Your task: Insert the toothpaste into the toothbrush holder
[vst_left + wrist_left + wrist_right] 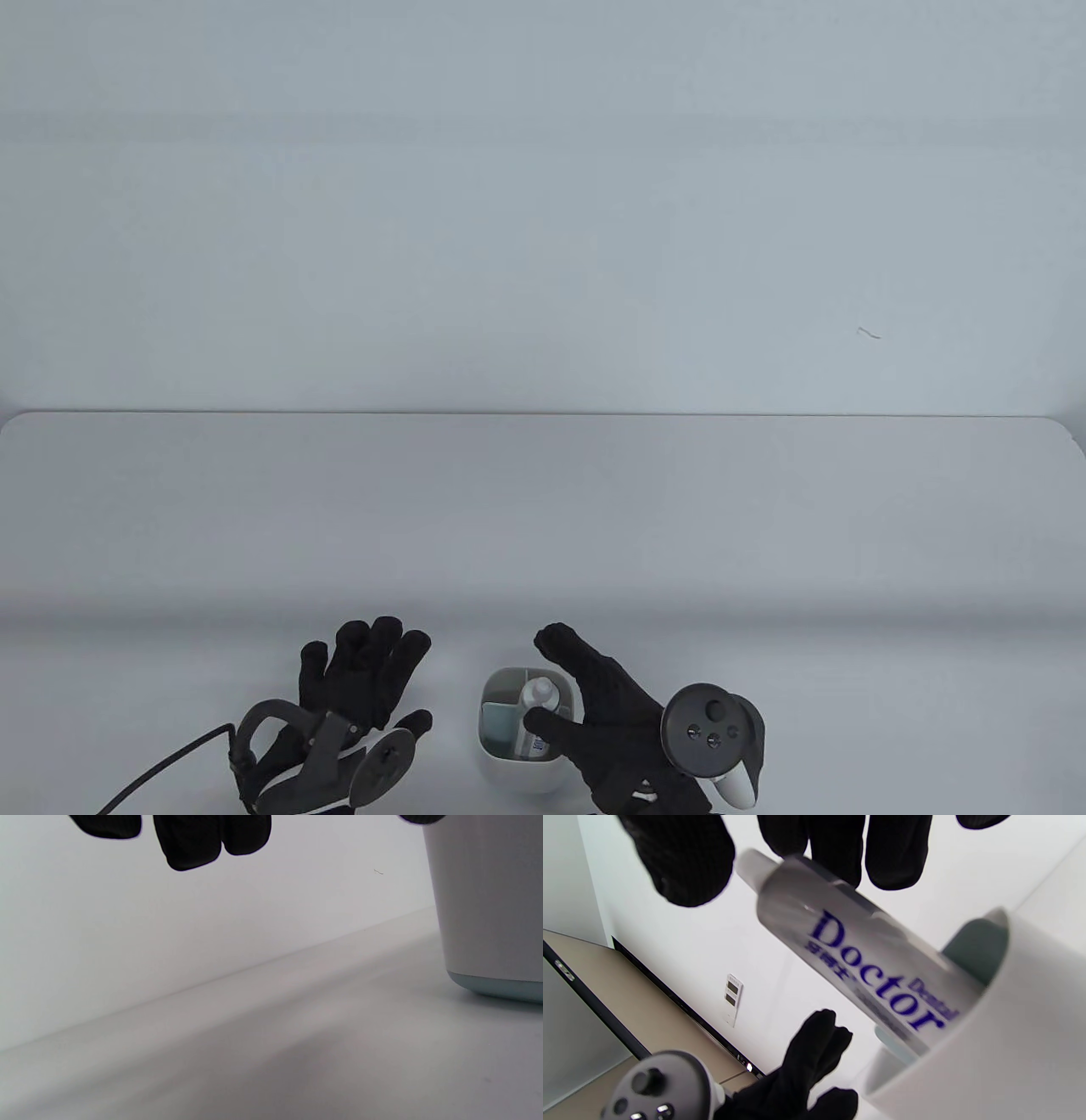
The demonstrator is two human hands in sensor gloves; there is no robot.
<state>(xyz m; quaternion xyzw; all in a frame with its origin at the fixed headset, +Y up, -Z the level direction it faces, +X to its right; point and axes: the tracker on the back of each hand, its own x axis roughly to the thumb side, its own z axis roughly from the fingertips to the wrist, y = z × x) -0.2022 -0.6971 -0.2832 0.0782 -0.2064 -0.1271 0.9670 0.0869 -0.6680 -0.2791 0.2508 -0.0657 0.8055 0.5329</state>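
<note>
A white toothbrush holder point(517, 764) stands near the table's front edge; it also shows in the left wrist view point(488, 899) and the right wrist view point(988, 1069). A white toothpaste tube point(540, 694) with blue "Doctor" lettering point(865, 955) stands cap up in it, leaning. My right hand point(543, 679) hovers over the holder, thumb and fingers spread around the tube's top; in the right wrist view the thumb point(683, 870) stands apart from the cap and the other fingers point(840, 853) lie behind the tube. My left hand point(394, 679) is open, fingers spread, left of the holder.
The holder has a teal inner compartment point(496, 722). A cable point(161, 768) runs from the left tracker to the bottom edge. The table's far edge point(543, 414) meets a plain wall.
</note>
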